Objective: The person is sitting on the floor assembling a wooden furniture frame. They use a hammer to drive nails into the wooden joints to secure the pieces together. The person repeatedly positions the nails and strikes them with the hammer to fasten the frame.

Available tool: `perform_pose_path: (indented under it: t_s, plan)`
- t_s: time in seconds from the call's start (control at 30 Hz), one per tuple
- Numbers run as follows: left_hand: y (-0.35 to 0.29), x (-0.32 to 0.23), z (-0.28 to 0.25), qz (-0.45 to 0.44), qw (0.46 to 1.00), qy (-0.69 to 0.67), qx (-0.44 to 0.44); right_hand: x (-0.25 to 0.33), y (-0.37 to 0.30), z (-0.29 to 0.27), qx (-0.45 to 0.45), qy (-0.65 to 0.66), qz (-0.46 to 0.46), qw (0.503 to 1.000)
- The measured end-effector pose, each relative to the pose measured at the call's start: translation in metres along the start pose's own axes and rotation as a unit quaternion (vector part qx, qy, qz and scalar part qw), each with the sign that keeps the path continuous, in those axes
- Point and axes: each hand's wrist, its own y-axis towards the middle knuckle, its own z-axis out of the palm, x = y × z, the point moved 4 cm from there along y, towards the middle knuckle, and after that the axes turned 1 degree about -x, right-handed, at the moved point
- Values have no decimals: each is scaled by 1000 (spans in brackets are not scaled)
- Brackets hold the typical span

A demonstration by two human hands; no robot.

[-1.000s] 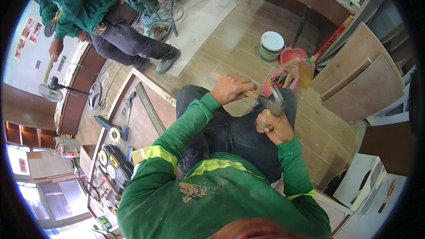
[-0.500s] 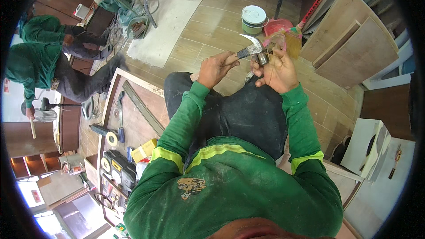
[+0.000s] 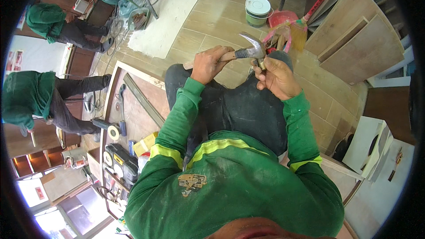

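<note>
My left hand (image 3: 208, 64) is closed around the wooden handle of a claw hammer (image 3: 253, 52), held level above my knees. Dark tape wraps the handle below the steel head, and the curved claw points up and away to the left. My right hand (image 3: 280, 79) is closed at the striking end of the head, thumb and fingers pinching there. A small brassy patch shows between those fingers; I cannot tell whether it belongs to the hammer or is a separate piece.
Left of me, a wooden-edged panel (image 3: 133, 68) carries a metal bar (image 3: 142, 102), a tape roll (image 3: 113, 132) and a black tool case (image 3: 120, 163). Ahead are a lidded bucket (image 3: 257, 11), a red dustpan (image 3: 283, 17), a broom (image 3: 297, 35) and leaning boards (image 3: 354, 40). Two people stand at left.
My right thumb and fingers have closed in on the hammer head from a more open pose. The nearer person at left has moved closer along the panel's side. My view has shifted slightly.
</note>
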Motion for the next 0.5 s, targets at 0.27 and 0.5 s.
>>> perform_pose_path:
  t_s: [0.27, 0.5]
  plan:
    - [-6, -36, -6, -15, 997, 35, 74, 5, -8, 13, -222, -621, -196, 726]
    - [3, -20, -4, 115, 993, -31, 16, -11, -11, 27, -109, -439, -125, 883]
